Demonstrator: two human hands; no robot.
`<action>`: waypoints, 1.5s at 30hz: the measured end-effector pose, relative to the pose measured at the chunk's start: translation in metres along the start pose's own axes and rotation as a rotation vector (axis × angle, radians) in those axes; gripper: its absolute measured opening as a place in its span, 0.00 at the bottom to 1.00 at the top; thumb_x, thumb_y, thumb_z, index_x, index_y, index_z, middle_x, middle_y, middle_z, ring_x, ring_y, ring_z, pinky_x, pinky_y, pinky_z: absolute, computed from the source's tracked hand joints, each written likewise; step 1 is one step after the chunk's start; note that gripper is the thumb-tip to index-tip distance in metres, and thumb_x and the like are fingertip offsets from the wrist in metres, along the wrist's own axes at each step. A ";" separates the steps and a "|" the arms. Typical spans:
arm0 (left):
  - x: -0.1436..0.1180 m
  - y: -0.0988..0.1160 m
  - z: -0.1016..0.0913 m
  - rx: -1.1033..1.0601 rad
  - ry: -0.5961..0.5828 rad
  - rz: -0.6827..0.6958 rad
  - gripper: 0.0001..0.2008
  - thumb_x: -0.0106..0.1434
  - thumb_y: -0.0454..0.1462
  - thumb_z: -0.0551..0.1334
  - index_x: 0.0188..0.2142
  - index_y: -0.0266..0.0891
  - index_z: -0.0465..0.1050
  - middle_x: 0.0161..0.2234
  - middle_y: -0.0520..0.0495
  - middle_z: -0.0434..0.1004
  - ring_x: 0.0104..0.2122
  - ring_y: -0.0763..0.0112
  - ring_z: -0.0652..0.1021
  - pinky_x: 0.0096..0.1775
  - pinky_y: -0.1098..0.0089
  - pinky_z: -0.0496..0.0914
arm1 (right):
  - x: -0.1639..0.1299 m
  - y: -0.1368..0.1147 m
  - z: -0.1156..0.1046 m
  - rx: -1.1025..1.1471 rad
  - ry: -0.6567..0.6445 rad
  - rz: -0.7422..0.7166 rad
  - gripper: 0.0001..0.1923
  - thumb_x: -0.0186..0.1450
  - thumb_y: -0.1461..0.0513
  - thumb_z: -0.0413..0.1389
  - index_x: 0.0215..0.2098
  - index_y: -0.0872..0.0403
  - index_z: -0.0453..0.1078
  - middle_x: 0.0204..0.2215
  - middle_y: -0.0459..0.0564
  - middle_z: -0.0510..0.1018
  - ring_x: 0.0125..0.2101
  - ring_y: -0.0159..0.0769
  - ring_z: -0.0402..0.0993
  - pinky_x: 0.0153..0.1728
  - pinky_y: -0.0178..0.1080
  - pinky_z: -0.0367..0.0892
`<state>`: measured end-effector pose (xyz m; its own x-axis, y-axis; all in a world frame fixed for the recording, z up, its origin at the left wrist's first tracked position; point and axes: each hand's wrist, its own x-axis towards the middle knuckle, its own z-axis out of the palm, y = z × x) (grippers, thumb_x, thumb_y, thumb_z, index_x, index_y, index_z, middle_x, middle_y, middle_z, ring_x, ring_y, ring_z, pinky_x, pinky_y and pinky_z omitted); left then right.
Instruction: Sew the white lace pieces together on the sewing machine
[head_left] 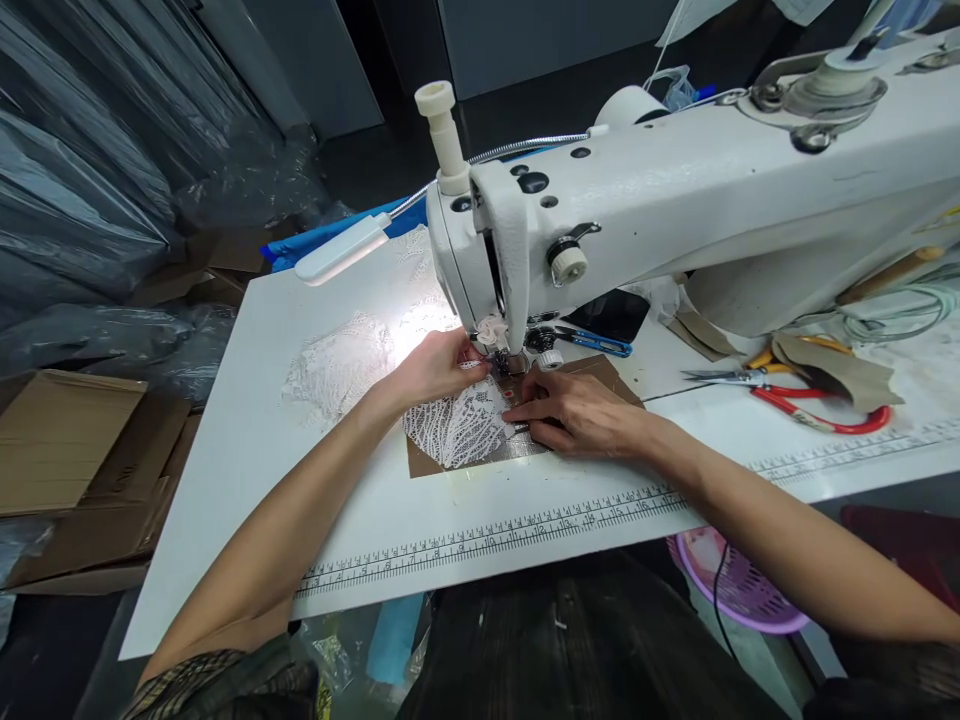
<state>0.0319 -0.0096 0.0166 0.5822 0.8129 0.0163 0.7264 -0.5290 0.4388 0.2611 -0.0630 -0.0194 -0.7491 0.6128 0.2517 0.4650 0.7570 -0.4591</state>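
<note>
Clearly, the white lace piece (461,428) lay on the surface (247,440) directly under the head of the sewing machine (675,210), on top of a brown backing sheet (600,375). The left hand (435,365) pinched the upper edge of the lace beside the presser foot (513,362), its grip closed on the fabric. The right hand (574,410) lay flat at about 3 o'clock from the lace, its grip released, with the fingers pressing the lace and the backing down.

The main risk, in my judgement, was the fingers. Both hands were very near the needle area, and the left fingertips were just beside the foot, so a stitch could catch them if the machine ran. A second risk was that the lace, being thin and open, could bunch or slide on the backing if the two hands pulled unevenly, and then the seam would go crooked.

The long axis of the lace ran from about 7 o'clock to 1 o'clock, and its narrow end pointed up toward the foot. A larger part of lace (337,365) lay at 10 o'clock under the lamp (341,250). Red-handled scissors (810,405) rested well apart, at 3 o'clock.
</note>
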 end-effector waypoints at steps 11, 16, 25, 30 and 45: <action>-0.043 -0.001 0.017 0.387 0.241 0.452 0.09 0.67 0.41 0.58 0.40 0.39 0.72 0.42 0.46 0.77 0.36 0.67 0.74 0.35 0.65 0.65 | 0.000 0.000 0.001 0.014 0.012 -0.005 0.16 0.64 0.63 0.53 0.48 0.49 0.75 0.44 0.53 0.71 0.41 0.37 0.69 0.40 0.42 0.69; -0.052 0.006 0.026 0.469 0.120 0.364 0.19 0.69 0.45 0.54 0.53 0.34 0.67 0.54 0.39 0.70 0.44 0.59 0.71 0.41 0.60 0.64 | -0.001 0.002 0.003 -0.025 0.030 -0.012 0.16 0.64 0.63 0.53 0.49 0.48 0.75 0.44 0.54 0.70 0.41 0.37 0.69 0.39 0.42 0.69; -0.045 0.012 0.026 0.542 0.089 0.293 0.19 0.70 0.43 0.52 0.54 0.33 0.67 0.57 0.37 0.67 0.46 0.56 0.71 0.43 0.58 0.64 | 0.000 0.005 0.007 -0.081 0.051 -0.019 0.16 0.66 0.62 0.52 0.50 0.50 0.74 0.42 0.54 0.71 0.38 0.36 0.70 0.38 0.42 0.70; -0.040 0.003 0.025 0.403 0.129 0.283 0.17 0.70 0.42 0.52 0.54 0.38 0.67 0.55 0.41 0.70 0.49 0.56 0.71 0.46 0.55 0.64 | 0.002 0.003 0.008 -0.093 0.074 0.018 0.15 0.67 0.61 0.51 0.49 0.51 0.75 0.40 0.55 0.71 0.36 0.36 0.69 0.38 0.42 0.71; -0.040 -0.002 0.029 0.279 0.168 0.266 0.18 0.68 0.42 0.55 0.54 0.39 0.67 0.53 0.42 0.73 0.52 0.54 0.70 0.52 0.51 0.61 | 0.002 0.003 0.007 -0.079 0.054 0.073 0.16 0.67 0.60 0.50 0.50 0.50 0.74 0.41 0.56 0.71 0.35 0.36 0.70 0.35 0.41 0.72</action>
<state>0.0179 -0.0479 -0.0113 0.7122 0.6550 0.2526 0.6430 -0.7530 0.1396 0.2574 -0.0613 -0.0258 -0.6863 0.6766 0.2667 0.5547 0.7242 -0.4098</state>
